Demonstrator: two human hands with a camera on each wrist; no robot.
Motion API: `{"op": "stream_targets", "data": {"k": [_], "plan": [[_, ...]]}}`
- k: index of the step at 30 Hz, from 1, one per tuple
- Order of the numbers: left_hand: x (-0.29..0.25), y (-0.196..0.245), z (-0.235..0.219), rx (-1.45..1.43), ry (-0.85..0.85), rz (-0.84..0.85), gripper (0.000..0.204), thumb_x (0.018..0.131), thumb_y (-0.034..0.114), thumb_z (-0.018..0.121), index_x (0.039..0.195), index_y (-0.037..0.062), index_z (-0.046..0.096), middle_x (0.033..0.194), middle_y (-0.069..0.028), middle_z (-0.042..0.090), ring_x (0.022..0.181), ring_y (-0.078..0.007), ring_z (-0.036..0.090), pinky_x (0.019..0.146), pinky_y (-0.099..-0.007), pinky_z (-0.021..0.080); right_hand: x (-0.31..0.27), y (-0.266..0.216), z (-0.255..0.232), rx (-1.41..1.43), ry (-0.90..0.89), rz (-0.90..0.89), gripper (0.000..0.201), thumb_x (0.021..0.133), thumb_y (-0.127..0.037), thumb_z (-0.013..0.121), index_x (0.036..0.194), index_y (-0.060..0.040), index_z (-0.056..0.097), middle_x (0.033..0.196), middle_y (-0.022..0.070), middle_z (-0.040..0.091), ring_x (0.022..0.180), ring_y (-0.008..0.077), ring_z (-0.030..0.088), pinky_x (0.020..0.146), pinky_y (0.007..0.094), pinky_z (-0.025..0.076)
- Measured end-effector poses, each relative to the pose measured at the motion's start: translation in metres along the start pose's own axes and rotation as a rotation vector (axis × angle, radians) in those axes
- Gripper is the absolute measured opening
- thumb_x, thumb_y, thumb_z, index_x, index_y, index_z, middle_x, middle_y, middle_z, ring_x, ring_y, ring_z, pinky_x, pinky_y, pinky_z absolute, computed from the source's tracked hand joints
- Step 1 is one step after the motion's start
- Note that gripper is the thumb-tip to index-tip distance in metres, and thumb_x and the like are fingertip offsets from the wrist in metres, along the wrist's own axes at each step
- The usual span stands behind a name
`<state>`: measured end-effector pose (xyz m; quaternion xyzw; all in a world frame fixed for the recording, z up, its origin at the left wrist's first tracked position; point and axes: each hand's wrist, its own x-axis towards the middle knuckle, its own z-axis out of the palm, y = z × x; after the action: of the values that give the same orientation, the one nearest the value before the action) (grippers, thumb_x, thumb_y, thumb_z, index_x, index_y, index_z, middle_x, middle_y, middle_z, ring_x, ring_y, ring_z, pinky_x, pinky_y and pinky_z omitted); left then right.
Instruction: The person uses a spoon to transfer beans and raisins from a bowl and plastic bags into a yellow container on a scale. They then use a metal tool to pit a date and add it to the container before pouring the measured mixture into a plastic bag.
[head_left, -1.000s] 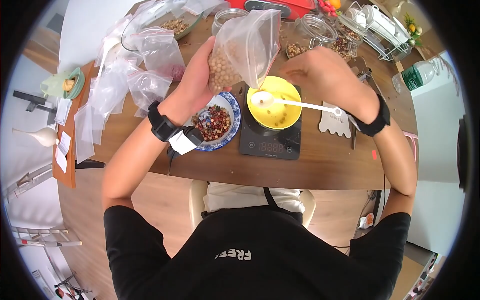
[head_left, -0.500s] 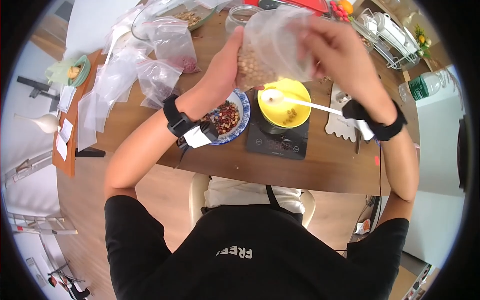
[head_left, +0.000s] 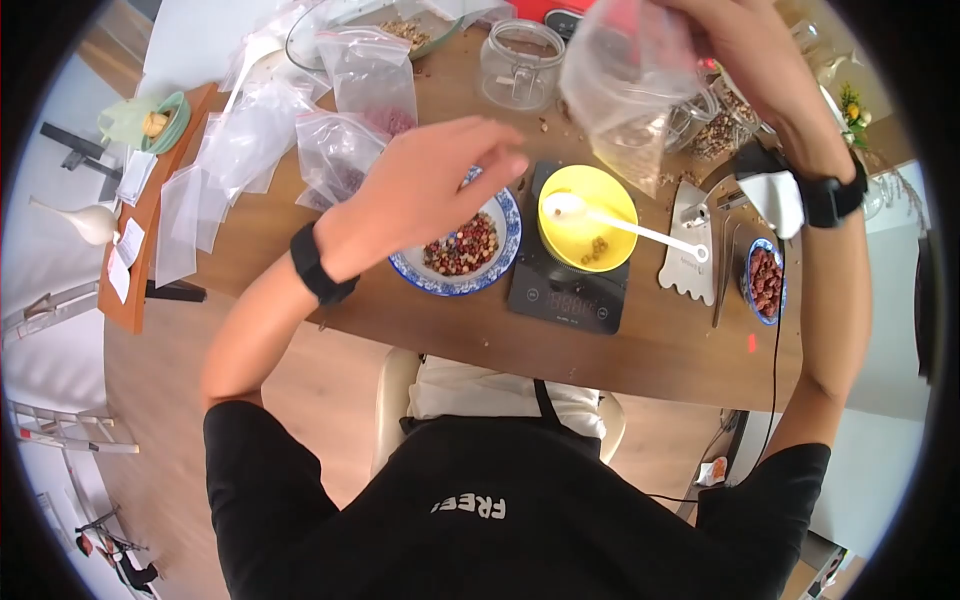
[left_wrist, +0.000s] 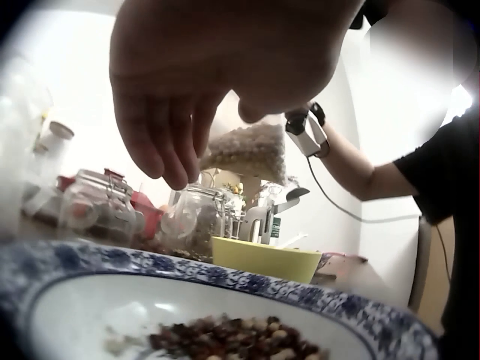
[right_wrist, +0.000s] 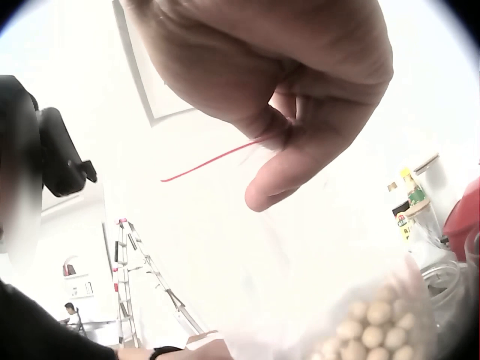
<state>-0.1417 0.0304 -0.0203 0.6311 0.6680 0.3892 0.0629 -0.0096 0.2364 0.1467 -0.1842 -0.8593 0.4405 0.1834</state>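
Note:
My right hand [head_left: 745, 50] pinches the red-lined top of a clear zip bag [head_left: 620, 85], which hangs above the table behind the yellow bowl. Round pale beans [right_wrist: 371, 330] fill the bag's lower part. Empty, my left hand [head_left: 425, 185] hovers over a blue-and-white bowl [head_left: 510, 225], fingers loosely extended and apart from the bag. Mixed red, dark and pale beans [head_left: 465, 250] lie in that bowl. The yellow bowl [head_left: 612, 195] stands on a black kitchen scale [head_left: 560, 305], with a small clump of beans inside. Across it lies a white spoon [head_left: 640, 229].
Several plastic bags [head_left: 240, 135] spread over the left side. An open glass jar [head_left: 520, 70] stands at the back. On the right are a scalloped metal scraper [head_left: 690, 265], tweezers [head_left: 727, 270], a small bowl of reddish beans [head_left: 766, 282] and a hanging cable [head_left: 779, 345].
My left hand has let go of the bag of beans and drawn back to the left. My right hand has taken the bag by its top and carried it to the right.

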Motion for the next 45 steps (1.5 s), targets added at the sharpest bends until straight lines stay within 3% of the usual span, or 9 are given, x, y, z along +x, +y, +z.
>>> {"op": "stream_targets", "data": {"k": [5, 13, 16, 22, 31, 36, 40, 42, 45], "plan": [[-0.029, 0.011, -0.006, 0.089, -0.107, 0.032, 0.023, 0.094, 0.018, 0.064, 0.113, 0.0056, 0.065, 0.100, -0.0130, 0.065, 0.096, -0.0346, 0.063, 0.081, -0.0413, 0.051, 0.038, -0.013, 0.011, -0.172, -0.321, -0.030, 0.026, 0.101, -0.009, 0.050, 0.107, 0.0055, 0.070, 0.072, 0.0064, 0.069, 0.057, 0.0105, 0.065, 0.050, 0.0223, 0.053], [-0.053, 0.022, -0.019, 0.109, -0.146, 0.077, 0.023, 0.094, 0.016, 0.065, 0.114, 0.0059, 0.065, 0.103, -0.0127, 0.064, 0.097, -0.0357, 0.061, 0.084, -0.0425, 0.051, 0.141, 0.036, 0.078, -0.112, -0.471, -0.136, 0.024, 0.097, -0.010, 0.054, 0.104, 0.0059, 0.071, 0.075, 0.0146, 0.071, 0.063, 0.0208, 0.069, 0.058, 0.0309, 0.057], [-0.056, 0.022, -0.022, 0.103, -0.175, 0.049, 0.024, 0.094, 0.016, 0.065, 0.115, 0.0048, 0.065, 0.104, -0.0129, 0.064, 0.098, -0.0358, 0.061, 0.085, -0.0428, 0.050, 0.180, 0.057, 0.109, -0.331, -0.483, -0.217, 0.030, 0.095, -0.007, 0.051, 0.117, -0.0043, 0.070, 0.072, 0.0071, 0.070, 0.056, 0.0126, 0.065, 0.052, 0.0265, 0.055], [-0.059, 0.017, -0.021, 0.082, -0.154, 0.090, 0.025, 0.093, 0.015, 0.065, 0.116, 0.0040, 0.065, 0.104, -0.0132, 0.064, 0.098, -0.0355, 0.061, 0.085, -0.0429, 0.050, 0.203, 0.056, 0.112, -0.379, -0.496, -0.213, 0.028, 0.094, -0.010, 0.050, 0.113, -0.0041, 0.071, 0.076, 0.0092, 0.072, 0.058, 0.0127, 0.067, 0.051, 0.0278, 0.056], [-0.034, 0.012, -0.036, 0.112, 0.169, 0.062, 0.013, 0.093, 0.007, 0.063, 0.104, 0.0026, 0.067, 0.096, -0.0129, 0.066, 0.090, -0.0334, 0.064, 0.077, -0.0405, 0.052, 0.167, 0.054, 0.111, -0.466, -0.435, -0.170, 0.033, 0.101, -0.026, 0.055, 0.121, -0.0029, 0.066, 0.080, 0.0062, 0.070, 0.063, 0.0132, 0.068, 0.050, 0.0272, 0.053], [-0.019, 0.002, -0.058, 0.108, 0.188, -0.016, 0.013, 0.094, 0.009, 0.065, 0.104, 0.0017, 0.067, 0.092, -0.0120, 0.066, 0.087, -0.0291, 0.064, 0.072, -0.0374, 0.051, 0.146, 0.040, 0.103, -0.667, -0.262, -0.236, 0.036, 0.099, -0.032, 0.060, 0.122, -0.0041, 0.066, 0.078, 0.0096, 0.071, 0.063, 0.0138, 0.067, 0.056, 0.0285, 0.053], [-0.019, 0.006, -0.045, 0.106, 0.135, -0.037, 0.018, 0.094, 0.009, 0.065, 0.110, 0.0019, 0.066, 0.107, -0.0116, 0.066, 0.087, -0.0269, 0.066, 0.076, -0.0362, 0.053, 0.140, 0.053, 0.078, -0.676, -0.157, -0.459, 0.034, 0.094, -0.034, 0.062, 0.107, -0.0037, 0.070, 0.080, 0.0138, 0.072, 0.067, 0.0248, 0.071, 0.064, 0.0367, 0.056], [-0.014, 0.006, -0.035, 0.051, 0.110, -0.030, 0.021, 0.094, 0.010, 0.065, 0.114, 0.0024, 0.066, 0.115, -0.0118, 0.065, 0.087, -0.0263, 0.066, 0.077, -0.0359, 0.054, 0.106, 0.039, 0.042, -0.638, -0.127, -0.728, 0.026, 0.095, -0.017, 0.057, 0.102, 0.0051, 0.071, 0.079, 0.0206, 0.071, 0.071, 0.0308, 0.069, 0.068, 0.0381, 0.056], [0.003, 0.005, -0.035, 0.201, 0.087, -0.048, 0.040, 0.093, 0.015, 0.067, 0.131, 0.0057, 0.058, 0.142, -0.0138, 0.053, 0.090, -0.0277, 0.068, 0.077, -0.0395, 0.056, 0.024, -0.002, 0.006, -0.599, -0.164, -0.424, 0.029, 0.094, -0.024, 0.061, 0.102, 0.0018, 0.071, 0.085, 0.0222, 0.070, 0.076, 0.0362, 0.067, 0.071, 0.0414, 0.052]]}}
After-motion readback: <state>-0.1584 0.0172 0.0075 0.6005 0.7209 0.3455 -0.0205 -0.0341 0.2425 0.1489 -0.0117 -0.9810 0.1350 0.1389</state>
